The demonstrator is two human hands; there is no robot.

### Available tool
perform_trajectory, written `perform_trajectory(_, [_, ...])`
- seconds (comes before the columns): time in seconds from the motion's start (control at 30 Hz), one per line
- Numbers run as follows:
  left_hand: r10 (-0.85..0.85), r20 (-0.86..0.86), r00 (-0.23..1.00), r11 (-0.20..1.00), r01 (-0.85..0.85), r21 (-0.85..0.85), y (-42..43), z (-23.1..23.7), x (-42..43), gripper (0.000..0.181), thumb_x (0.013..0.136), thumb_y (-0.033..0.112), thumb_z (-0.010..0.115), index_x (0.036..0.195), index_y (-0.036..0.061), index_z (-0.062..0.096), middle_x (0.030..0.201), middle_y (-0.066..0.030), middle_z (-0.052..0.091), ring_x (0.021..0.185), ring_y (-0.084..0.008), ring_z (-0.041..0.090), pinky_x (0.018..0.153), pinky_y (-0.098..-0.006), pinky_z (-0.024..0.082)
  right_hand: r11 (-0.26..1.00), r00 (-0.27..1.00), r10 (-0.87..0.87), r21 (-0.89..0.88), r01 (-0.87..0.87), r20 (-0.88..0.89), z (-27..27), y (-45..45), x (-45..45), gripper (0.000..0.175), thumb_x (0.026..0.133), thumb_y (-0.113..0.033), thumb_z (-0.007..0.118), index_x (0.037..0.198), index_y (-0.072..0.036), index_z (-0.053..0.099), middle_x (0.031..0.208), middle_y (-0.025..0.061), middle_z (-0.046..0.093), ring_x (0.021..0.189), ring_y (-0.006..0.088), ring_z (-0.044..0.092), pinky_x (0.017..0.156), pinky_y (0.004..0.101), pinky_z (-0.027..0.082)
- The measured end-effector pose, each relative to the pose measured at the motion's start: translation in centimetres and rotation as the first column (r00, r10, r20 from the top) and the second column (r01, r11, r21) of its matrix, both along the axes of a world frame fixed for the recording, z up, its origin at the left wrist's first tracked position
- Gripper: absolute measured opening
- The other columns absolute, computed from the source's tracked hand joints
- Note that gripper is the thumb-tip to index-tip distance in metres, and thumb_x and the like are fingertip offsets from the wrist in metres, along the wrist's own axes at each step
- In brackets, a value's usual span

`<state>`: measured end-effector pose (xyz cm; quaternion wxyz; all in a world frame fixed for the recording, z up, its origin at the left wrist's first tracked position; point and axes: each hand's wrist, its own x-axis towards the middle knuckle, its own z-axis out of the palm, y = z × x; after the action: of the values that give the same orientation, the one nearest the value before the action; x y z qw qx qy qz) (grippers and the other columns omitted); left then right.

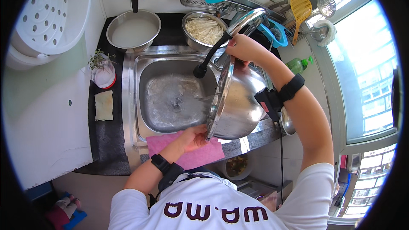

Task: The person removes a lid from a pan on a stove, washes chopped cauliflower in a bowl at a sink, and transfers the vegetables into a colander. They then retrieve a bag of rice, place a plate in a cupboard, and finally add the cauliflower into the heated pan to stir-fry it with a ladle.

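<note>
A large stainless steel bowl (243, 102) is tipped on its side at the right edge of the sink (145, 70), its mouth facing left. Water (206, 100) pours from the bowl and swirls over the sink bottom. My left hand (193, 139) grips the near rim of the bowl, just above a pink cloth (204, 153) on the front edge. At the far rim, my right hand (244, 48) holds the other side. The chrome faucet (244, 20) arches past that hand, and its black flexible spout (209, 57) hangs over the sink. The bowl's inside is mostly hidden.
Behind the sink stand a metal basin (134, 30) of cloudy liquid and a steel bowl (206, 32) of pale, thin strands that look like enoki mushrooms. A potted plant (102, 68) and a folded cloth (104, 105) lie left. A green bottle (297, 65) stands right.
</note>
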<state>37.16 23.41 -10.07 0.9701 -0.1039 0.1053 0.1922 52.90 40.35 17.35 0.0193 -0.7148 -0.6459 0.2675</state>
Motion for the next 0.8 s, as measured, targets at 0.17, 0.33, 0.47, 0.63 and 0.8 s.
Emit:
perform_trajectory(0.17, [-0.015,0.060,0.998,1.000,0.015,0.008,-0.5,-1.0,0.1,0.021,0.088,0.007,0.045,0.104,-0.0054,0.051,0.088,-0.0154,0.059,0.077,-0.0242,0.060,0.067,-0.0337,0.056,1.000,1.000,0.024,0.007,-0.024,0.017,-0.5,0.3,-1.0,0.020,0.073,-0.018,0.058,0.076,0.002,0.058,0.064,0.0080,0.063,0.044,0.0194,0.057,0.041,0.0288,0.048])
perform_trajectory(0.33, [-0.151,0.121,0.981,0.987,0.142,0.075,-1.2,-1.3,0.4,0.021,0.089,0.006,0.043,0.106,-0.0033,0.050,0.094,-0.0146,0.059,0.083,-0.0251,0.062,0.070,-0.0357,0.056,1.000,0.999,0.002,-0.029,-0.003,-0.034,-1.0,-1.7,1.0,0.026,0.075,-0.017,0.057,0.093,0.001,0.053,0.060,0.0061,0.055,0.047,0.0146,0.052,0.041,0.0284,0.044])
perform_trajectory(0.47, [-0.147,-0.149,0.978,0.975,0.168,0.143,-1.4,0.7,0.7,0.025,0.088,0.004,0.043,0.114,0.0013,0.045,0.101,-0.0132,0.058,0.083,-0.0241,0.063,0.071,-0.0376,0.056,0.996,0.986,-0.089,-0.004,0.089,-0.142,-0.6,-4.3,4.2,0.023,0.077,-0.016,0.057,0.093,0.000,0.054,0.062,0.0056,0.055,0.047,0.0143,0.053,0.041,0.0275,0.046])
perform_trajectory(0.63, [0.017,-0.356,0.934,0.958,0.086,0.272,-1.1,4.7,0.2,0.037,0.085,0.002,0.047,0.121,0.0063,0.037,0.104,-0.0129,0.057,0.084,-0.0244,0.062,0.071,-0.0402,0.056,0.975,0.866,-0.195,0.001,0.220,-0.460,-0.1,-10.6,11.2,0.026,0.084,-0.015,0.056,0.105,-0.002,0.049,0.062,0.0025,0.052,0.047,0.0106,0.050,0.043,0.0249,0.046])
perform_trajectory(0.8, [0.217,-0.611,0.762,0.819,0.199,0.538,-0.6,8.0,-0.3,0.042,0.082,0.001,0.048,0.120,0.0077,0.032,0.100,-0.0130,0.056,0.080,-0.0251,0.062,0.067,-0.0411,0.056,0.816,0.517,-0.407,-0.047,0.575,-0.753,-5.3,-19.6,19.6,0.028,0.088,-0.019,0.055,0.110,-0.002,0.049,0.068,0.0022,0.054,0.046,0.0082,0.049,0.043,0.0217,0.046])
